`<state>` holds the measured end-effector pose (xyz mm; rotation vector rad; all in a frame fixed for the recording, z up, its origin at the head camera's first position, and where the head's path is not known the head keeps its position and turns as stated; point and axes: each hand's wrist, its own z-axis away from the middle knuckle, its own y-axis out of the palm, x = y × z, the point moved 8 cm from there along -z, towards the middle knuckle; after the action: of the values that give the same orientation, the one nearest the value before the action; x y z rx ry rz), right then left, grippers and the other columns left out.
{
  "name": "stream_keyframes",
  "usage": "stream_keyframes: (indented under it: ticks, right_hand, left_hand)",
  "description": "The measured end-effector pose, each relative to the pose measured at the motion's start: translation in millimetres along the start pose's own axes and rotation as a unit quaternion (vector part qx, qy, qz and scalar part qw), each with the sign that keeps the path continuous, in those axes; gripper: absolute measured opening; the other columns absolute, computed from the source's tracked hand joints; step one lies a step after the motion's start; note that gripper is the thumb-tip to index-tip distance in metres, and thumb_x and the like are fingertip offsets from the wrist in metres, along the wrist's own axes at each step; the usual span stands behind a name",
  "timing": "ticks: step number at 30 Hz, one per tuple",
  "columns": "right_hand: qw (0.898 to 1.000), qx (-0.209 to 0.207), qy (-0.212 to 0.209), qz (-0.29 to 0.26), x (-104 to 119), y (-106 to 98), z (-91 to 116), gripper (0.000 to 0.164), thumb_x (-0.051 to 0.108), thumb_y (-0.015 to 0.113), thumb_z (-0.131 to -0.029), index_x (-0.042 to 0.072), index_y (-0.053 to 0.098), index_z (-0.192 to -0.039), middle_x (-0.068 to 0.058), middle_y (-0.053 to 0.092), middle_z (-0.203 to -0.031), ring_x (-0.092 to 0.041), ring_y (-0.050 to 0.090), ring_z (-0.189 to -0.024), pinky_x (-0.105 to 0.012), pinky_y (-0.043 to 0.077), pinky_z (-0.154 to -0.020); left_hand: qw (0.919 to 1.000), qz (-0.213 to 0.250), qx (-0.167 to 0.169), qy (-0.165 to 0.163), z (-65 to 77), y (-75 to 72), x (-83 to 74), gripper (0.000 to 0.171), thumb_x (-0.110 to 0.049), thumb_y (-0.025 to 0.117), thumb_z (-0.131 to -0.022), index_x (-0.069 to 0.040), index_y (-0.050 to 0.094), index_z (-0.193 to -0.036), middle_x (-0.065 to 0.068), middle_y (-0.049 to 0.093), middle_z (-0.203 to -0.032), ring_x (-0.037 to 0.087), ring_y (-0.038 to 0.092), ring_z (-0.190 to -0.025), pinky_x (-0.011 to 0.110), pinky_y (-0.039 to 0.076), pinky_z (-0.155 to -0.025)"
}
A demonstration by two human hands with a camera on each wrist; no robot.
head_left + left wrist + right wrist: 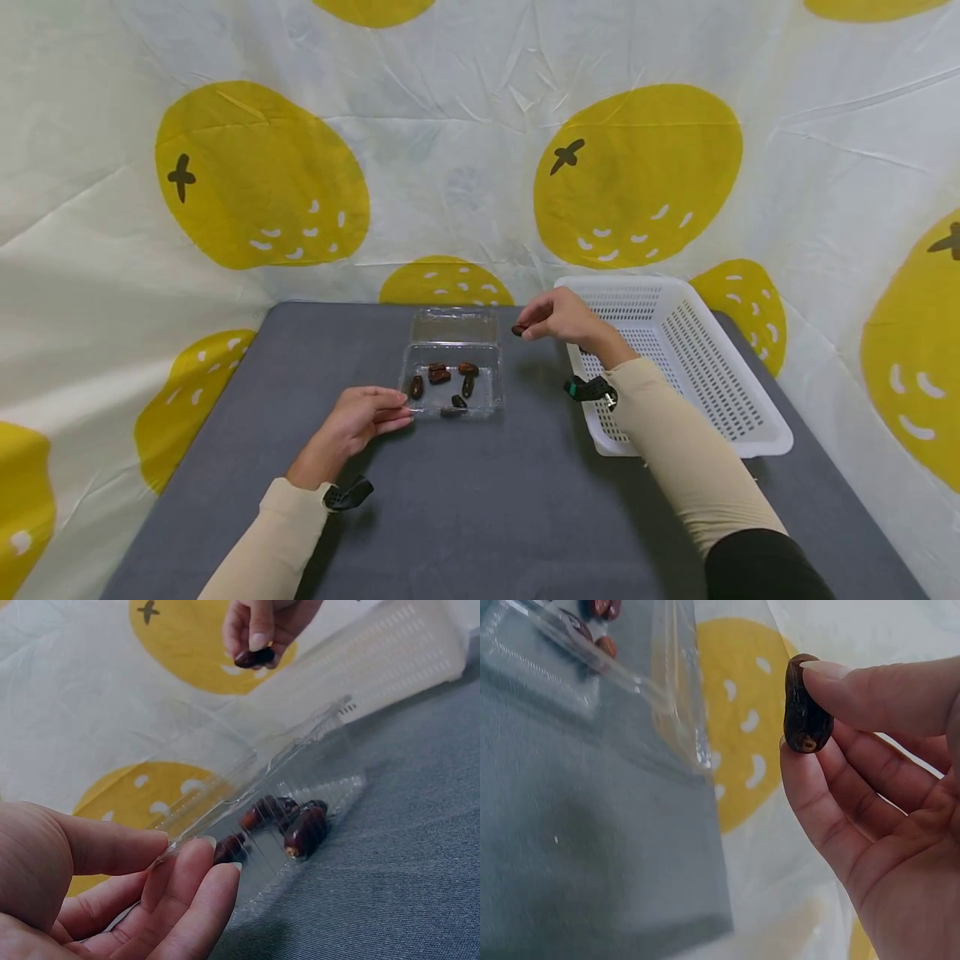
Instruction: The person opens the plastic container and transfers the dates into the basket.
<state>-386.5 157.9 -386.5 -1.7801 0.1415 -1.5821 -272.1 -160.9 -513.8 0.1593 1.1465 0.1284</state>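
Observation:
A brown date (808,705) is pinched between the thumb and fingers of my right hand (558,318), held in the air between the clear box and the white basket. My left hand (365,419) grips the left rim of the clear plastic box (489,398), thumb on one side and fingers on the other, as the left wrist view shows. Several dates (439,377) lie spread over the floor of the box. Its hinged lid (455,326) stands open toward the back.
A white perforated basket (708,367) stands at the right of the grey table (480,517), partly behind my right forearm. One dark thing shows inside it, mostly hidden by my wrist. A white cloth (457,175) with yellow fruit prints hangs behind the table.

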Motion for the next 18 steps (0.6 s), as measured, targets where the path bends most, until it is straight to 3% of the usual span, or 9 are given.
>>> stream_keyframes:
  ticks: [7,14,18]
  right_hand:
    - [1.000,-0.011,0.002,0.015,-7,-16,8,0.022,0.007,0.082,-0.088,0.002,0.079,-0.109,-0.016,0.080,-0.106,-0.018,0.072,-0.090,-0.038,0.061,-0.087]
    - [1.000,-0.016,0.012,0.008,-17,-28,15,0.022,0.006,0.080,-0.090,0.000,0.078,-0.111,-0.018,0.079,-0.107,-0.017,0.071,-0.089,-0.032,0.060,-0.083]
    - [1.000,-0.015,0.018,0.007,-20,-32,20,0.024,0.007,0.080,-0.090,-0.001,0.078,-0.112,-0.019,0.079,-0.108,-0.019,0.071,-0.090,-0.035,0.061,-0.086]
  left_hand:
    - [1.0000,0.006,0.005,-0.002,0.8,-0.7,-0.6,0.030,0.003,0.066,-0.098,0.018,0.061,-0.123,0.012,0.078,-0.093,0.018,0.077,-0.079,0.041,0.068,-0.084]
    - [0.9999,0.011,0.009,0.000,1.5,-0.5,-1.5,0.028,0.005,0.065,-0.098,0.018,0.062,-0.122,0.010,0.078,-0.090,0.018,0.076,-0.079,0.040,0.069,-0.083]
    - [0.9998,0.015,0.016,0.001,3.3,0.5,-2.7,0.026,0.004,0.066,-0.097,0.017,0.062,-0.120,0.009,0.078,-0.089,0.018,0.076,-0.078,0.039,0.069,-0.083]
